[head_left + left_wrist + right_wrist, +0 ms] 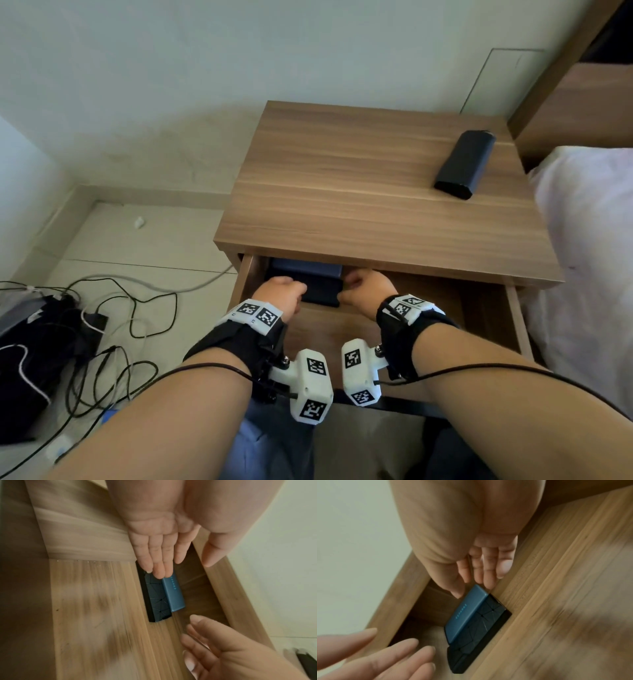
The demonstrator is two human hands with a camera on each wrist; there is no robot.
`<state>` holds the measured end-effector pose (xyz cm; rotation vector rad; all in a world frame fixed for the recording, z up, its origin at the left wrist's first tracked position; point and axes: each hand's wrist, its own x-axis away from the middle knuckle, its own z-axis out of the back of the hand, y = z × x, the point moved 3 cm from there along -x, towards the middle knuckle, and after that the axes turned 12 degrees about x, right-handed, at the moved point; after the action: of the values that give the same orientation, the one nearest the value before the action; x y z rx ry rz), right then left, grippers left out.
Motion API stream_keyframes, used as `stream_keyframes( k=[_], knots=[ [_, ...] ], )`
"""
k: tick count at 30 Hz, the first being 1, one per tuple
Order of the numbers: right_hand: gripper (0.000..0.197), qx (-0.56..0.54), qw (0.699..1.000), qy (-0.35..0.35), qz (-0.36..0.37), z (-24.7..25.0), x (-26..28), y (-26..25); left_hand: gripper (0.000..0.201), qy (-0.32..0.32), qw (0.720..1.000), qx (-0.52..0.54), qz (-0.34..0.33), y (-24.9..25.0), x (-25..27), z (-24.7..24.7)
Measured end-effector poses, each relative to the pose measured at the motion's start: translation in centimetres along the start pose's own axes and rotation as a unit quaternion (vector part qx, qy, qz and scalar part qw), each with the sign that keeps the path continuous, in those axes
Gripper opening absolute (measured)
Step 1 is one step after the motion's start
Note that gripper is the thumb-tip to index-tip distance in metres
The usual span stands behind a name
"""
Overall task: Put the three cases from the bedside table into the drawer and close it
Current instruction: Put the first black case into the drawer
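Observation:
The wooden bedside table [359,192] has its drawer [445,308] pulled open. Inside at the left lie a dark patterned case [320,289] [157,601] [479,632] and, touching it on the far side, a blue case [308,267] [173,593] [465,612]. My left hand [284,291] [171,555] [385,660] and right hand [363,284] [481,572] [214,649] are in the drawer at opposite ends of these cases, fingers straight, holding nothing. Whether the fingertips touch the cases is unclear. A third, black case [466,164] lies on the tabletop at the right rear.
Tangled cables [113,325] and a dark bag [30,359] lie on the floor left of the table. A bed with pale sheets [589,257] adjoins the table's right side. The wall [205,68] stands behind. The drawer's right half shows bare wood.

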<state>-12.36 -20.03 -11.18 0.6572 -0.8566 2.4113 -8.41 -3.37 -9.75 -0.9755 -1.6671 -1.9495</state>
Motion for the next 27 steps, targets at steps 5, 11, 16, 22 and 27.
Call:
stream_keyframes(
  k=[5,11,16,22,27],
  knots=[
    [0.031,-0.051,0.998,0.035,0.022,1.1,2.3,-0.2,0.011,-0.015,0.999,-0.014,-0.031,1.6,2.7,-1.0],
    [0.022,-0.090,0.991,0.093,0.041,4.5,4.2,-0.3,0.011,-0.005,0.998,-0.012,-0.060,3.8,4.6,-2.1],
    [0.022,-0.118,0.977,0.174,0.034,8.7,4.4,-0.2,0.010,-0.010,0.995,0.009,-0.097,6.7,5.7,-3.9],
    [0.046,-0.155,0.955,0.253,-0.021,13.5,3.0,1.7,0.029,-0.024,0.991,0.012,-0.128,10.2,5.4,-5.9],
    [0.064,-0.140,0.927,0.336,-0.093,16.4,0.9,3.7,0.029,0.025,0.989,-0.011,-0.143,11.9,3.5,-7.0]
  ],
)
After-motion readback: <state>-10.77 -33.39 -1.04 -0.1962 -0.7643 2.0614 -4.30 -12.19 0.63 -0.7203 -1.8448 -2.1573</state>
